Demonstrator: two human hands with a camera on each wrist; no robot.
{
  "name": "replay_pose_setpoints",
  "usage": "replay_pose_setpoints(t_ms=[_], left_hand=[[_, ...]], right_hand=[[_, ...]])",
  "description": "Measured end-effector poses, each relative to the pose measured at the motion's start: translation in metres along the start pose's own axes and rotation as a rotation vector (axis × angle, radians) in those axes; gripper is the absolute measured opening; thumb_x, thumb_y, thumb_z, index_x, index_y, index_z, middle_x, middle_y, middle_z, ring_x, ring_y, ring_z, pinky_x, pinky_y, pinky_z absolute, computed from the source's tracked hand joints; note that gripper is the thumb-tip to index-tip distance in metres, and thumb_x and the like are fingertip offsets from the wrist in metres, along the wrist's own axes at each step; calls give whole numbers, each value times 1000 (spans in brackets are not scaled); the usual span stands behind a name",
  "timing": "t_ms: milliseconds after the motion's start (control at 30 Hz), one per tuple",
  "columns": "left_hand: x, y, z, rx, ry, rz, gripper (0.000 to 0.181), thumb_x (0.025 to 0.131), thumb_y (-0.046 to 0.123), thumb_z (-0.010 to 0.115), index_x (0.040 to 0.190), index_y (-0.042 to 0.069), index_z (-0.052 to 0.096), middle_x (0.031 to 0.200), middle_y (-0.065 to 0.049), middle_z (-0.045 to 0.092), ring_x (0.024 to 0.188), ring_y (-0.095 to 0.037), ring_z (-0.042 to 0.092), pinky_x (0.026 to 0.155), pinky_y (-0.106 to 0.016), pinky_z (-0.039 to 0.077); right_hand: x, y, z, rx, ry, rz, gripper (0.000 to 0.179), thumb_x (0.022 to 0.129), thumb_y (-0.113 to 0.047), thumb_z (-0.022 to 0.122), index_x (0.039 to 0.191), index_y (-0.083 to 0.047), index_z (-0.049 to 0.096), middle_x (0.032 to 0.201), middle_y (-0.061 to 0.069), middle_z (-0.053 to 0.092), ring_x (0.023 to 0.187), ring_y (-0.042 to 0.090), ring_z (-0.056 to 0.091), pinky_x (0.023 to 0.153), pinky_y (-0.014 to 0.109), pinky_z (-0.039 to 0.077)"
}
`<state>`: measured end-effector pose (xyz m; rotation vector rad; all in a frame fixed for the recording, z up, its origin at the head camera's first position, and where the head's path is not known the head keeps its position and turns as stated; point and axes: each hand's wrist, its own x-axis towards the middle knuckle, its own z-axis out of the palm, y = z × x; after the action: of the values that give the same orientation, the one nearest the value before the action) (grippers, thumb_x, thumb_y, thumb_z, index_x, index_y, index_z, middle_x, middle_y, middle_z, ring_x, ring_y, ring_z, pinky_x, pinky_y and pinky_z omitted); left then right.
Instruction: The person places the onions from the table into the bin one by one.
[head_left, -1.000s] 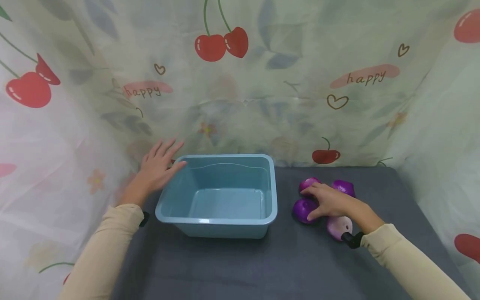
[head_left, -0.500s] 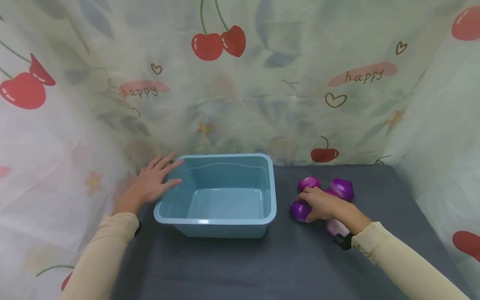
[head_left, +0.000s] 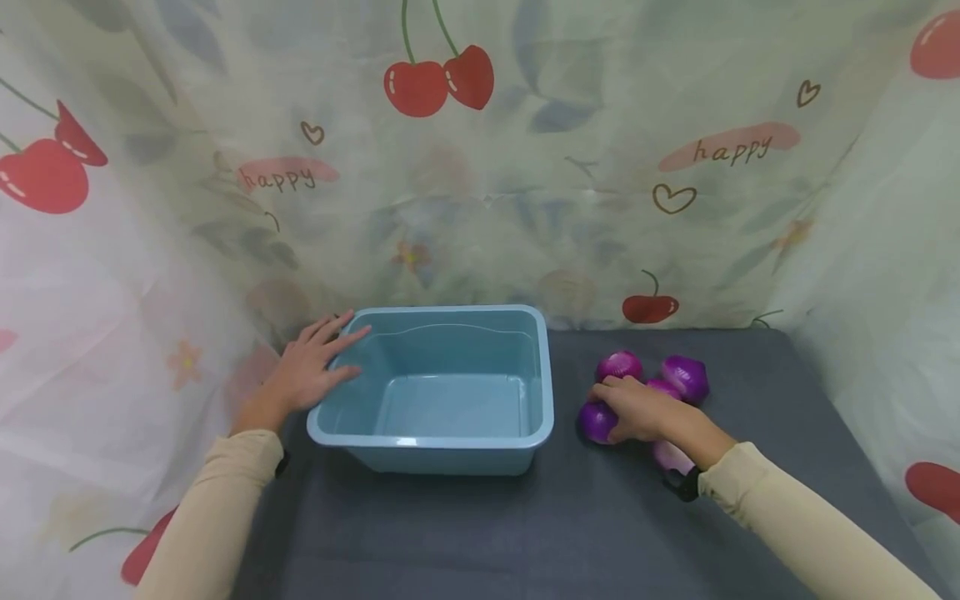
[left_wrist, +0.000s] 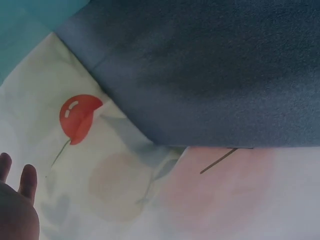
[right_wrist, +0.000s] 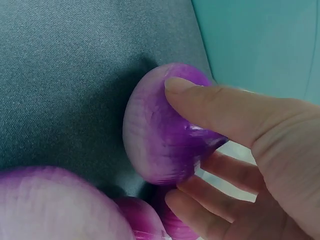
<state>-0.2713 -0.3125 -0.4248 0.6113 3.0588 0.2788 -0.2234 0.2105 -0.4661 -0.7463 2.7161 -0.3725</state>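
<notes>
In the head view, a light blue plastic tub point(head_left: 465, 460) stands on a dark grey cloth. My left hand point(head_left: 306, 373) lies at the tub's left rim with its fingers spread and straight; only part of that hand point(left_wrist: 17, 212) shows in the left wrist view. My right hand point(head_left: 643, 410) grips a purple onion point(head_left: 597, 422) to the right of the tub. The right wrist view shows the thumb over one side of the onion point(right_wrist: 167, 125) and the fingers bent against the other.
Around the right hand lie several more purple onions: a pinkish one point(head_left: 620, 365) behind, a dark one point(head_left: 686, 378) farther right, and a pale one point(head_left: 671, 457) partly under the wrist. A cherry-print curtain point(head_left: 487, 192) encloses the grey table cloth point(head_left: 450, 533).
My left hand has come down from above onto the tub's left rim. The right hand has moved slightly left and closed round the front purple onion, which has shifted a little left.
</notes>
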Motion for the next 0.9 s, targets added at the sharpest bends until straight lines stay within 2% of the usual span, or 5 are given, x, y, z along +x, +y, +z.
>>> replay_pose_setpoints(t_ms=[233, 433, 567, 767, 900], left_hand=[[-1, 0, 3, -46, 11, -13, 62, 101, 34, 54, 160, 33, 34, 174, -4, 14, 156, -44, 16, 113, -78, 20], [-1, -1, 6, -72, 24, -11, 64, 101, 31, 52, 161, 31, 32, 174, -4, 16, 155, -46, 17, 113, -78, 21], [-2, -1, 7, -94, 28, -22, 64, 100, 27, 51, 161, 31, 32, 174, -3, 16, 155, -46, 17, 113, -78, 20], [-4, 1, 6, -109, 40, -22, 62, 99, 23, 50, 159, 30, 37, 174, -3, 16, 155, -45, 17, 113, -78, 19], [-4, 3, 5, -118, 49, -18, 61, 99, 23, 50, 159, 30, 38, 174, -4, 17, 154, -46, 18, 112, -78, 20]], right_hand=[[2, -2, 2, 75, -25, 7, 54, 79, -18, 86, 125, -9, 59, 113, 7, 61, 104, 21, 63, 95, 45, 56], [2, -1, 6, 105, -56, 27, 55, 79, -22, 87, 123, -11, 57, 113, 3, 61, 104, 18, 62, 95, 44, 56], [2, -1, 6, 110, -52, 5, 56, 79, -26, 87, 124, -12, 57, 115, 3, 62, 106, 19, 63, 96, 44, 56], [1, 2, -4, 126, 56, -34, 66, 78, -31, 87, 134, -10, 57, 129, 8, 63, 120, 27, 61, 98, 50, 56], [-1, 7, -12, 139, 149, -70, 67, 77, -31, 85, 135, -10, 58, 130, 9, 61, 121, 28, 57, 95, 50, 57]])
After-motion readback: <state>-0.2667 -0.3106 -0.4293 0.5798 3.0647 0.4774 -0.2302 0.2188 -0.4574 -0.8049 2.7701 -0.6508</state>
